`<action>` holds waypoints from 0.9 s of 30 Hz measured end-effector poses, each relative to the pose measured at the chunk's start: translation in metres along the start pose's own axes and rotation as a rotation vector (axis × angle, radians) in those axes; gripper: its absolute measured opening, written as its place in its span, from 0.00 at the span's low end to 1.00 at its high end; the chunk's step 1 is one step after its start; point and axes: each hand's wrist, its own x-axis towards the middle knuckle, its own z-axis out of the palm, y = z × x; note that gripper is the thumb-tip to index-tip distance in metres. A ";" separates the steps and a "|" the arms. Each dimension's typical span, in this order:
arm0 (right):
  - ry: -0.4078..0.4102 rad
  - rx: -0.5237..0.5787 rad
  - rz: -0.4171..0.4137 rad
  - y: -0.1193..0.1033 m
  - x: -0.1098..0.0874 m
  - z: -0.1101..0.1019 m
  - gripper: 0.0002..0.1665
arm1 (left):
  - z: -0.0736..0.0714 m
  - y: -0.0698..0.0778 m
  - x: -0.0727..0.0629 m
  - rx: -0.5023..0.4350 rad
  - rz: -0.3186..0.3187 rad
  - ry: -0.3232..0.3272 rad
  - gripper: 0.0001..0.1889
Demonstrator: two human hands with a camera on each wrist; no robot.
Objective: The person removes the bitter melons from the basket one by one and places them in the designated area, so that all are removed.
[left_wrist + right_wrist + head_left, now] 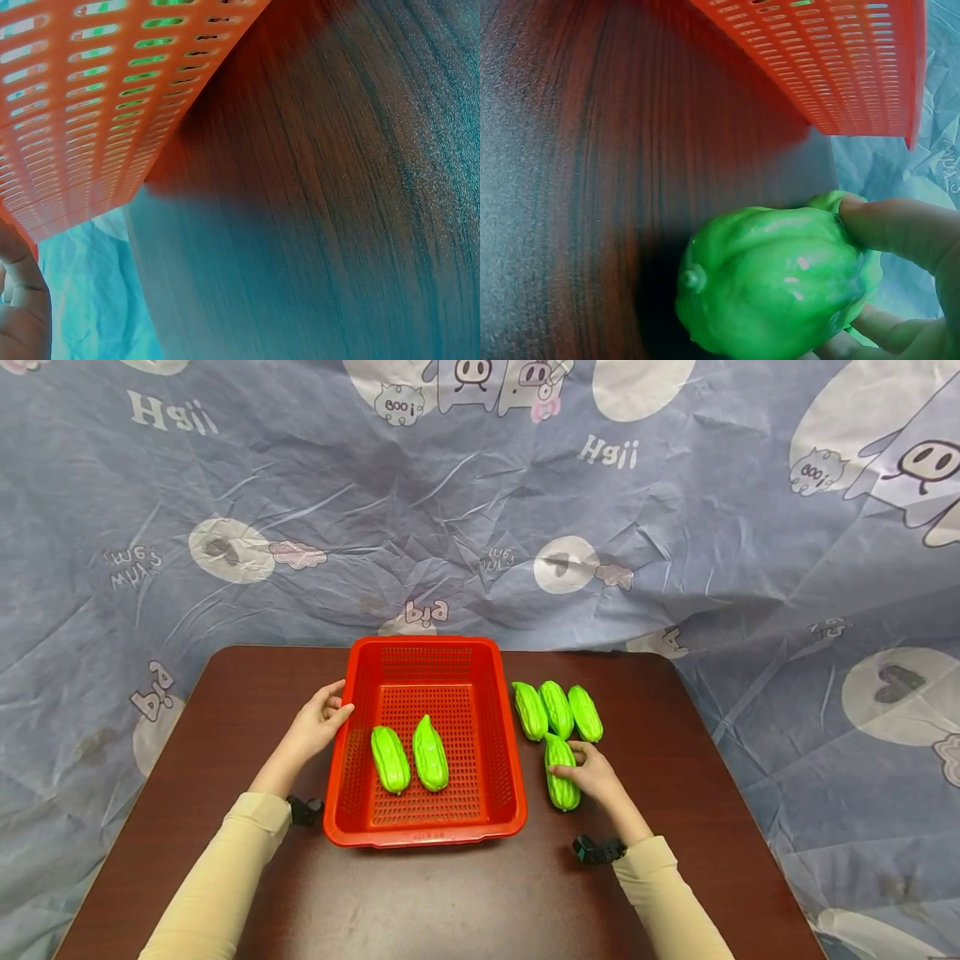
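Note:
A red plastic basket [427, 837] with slotted walls stands on the table, and two green bitter melons [391, 760] lie inside it. At the basket's left rim is my left hand [318, 720], holding the edge between thumb and fingers; the left wrist view catches only part of that hand [22, 300]. To the right of the basket, my right hand [595, 772] grips another bitter melon [561, 781], thumb on one side and fingers on the other. In the right wrist view this ridged melon [772, 281] fills the lower middle, its blunt end towards the camera.
Three more bitter melons [556, 708] lie side by side just beyond my right hand, near the basket's right wall. The dark wooden table [450, 902] ends at the back against a grey-blue printed cloth [480, 510].

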 end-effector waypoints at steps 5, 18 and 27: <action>0.009 -0.002 -0.007 0.002 0.001 0.001 0.44 | 0.000 -0.001 0.001 0.000 0.012 0.010 0.31; -0.008 -0.009 0.014 0.004 0.002 0.003 0.45 | 0.001 -0.002 0.001 0.005 0.016 0.018 0.31; 0.006 0.002 -0.011 0.005 0.001 0.005 0.45 | 0.000 -0.001 0.001 0.003 0.015 0.011 0.31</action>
